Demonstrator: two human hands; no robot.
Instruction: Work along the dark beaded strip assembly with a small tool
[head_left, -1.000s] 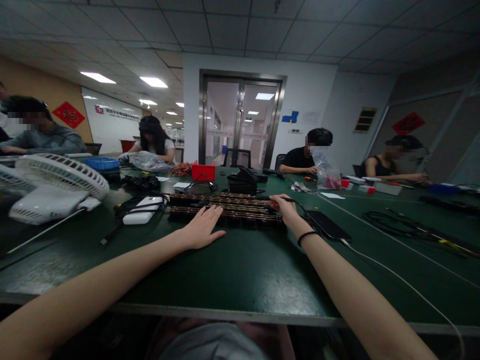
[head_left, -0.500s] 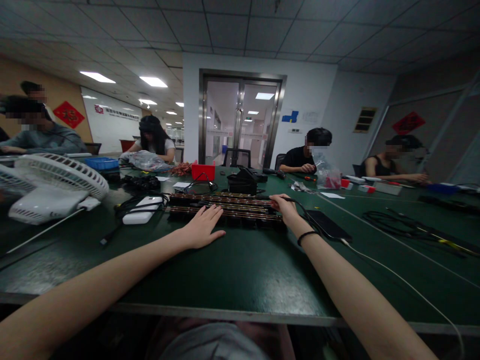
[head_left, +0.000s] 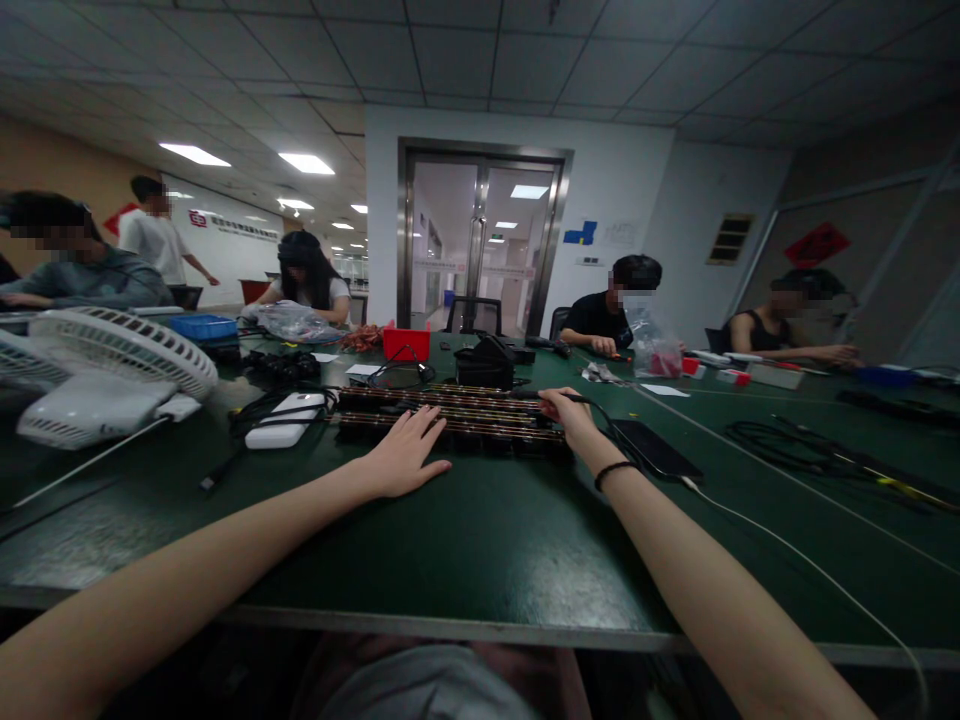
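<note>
A row of thin gold-and-red strips or wires [head_left: 487, 420], set across a black holder [head_left: 450, 440], lies on the green table before me. My left hand [head_left: 405, 455] rests with fingers spread on the holder's front left part. At the holder's right end, the fingers of my right hand [head_left: 574, 415] are closed around a slim black pen-shaped tool [head_left: 531, 395]. Its tip points left over the strips, and a black cord [head_left: 600, 412] runs from behind the hand. The tip's exact contact is too small to make out.
Left of the holder lie a white power bank [head_left: 285, 422] with black cables and a white fan [head_left: 120, 365]. To the right is a dark phone [head_left: 656, 450] on a white cable. Behind stand a black case [head_left: 480, 362] and a red bin [head_left: 406, 344]. Several people sit around the table.
Both my hands stay nearly in place. A person in the left background has walked to the right, and the person across the table has lowered a hand.
</note>
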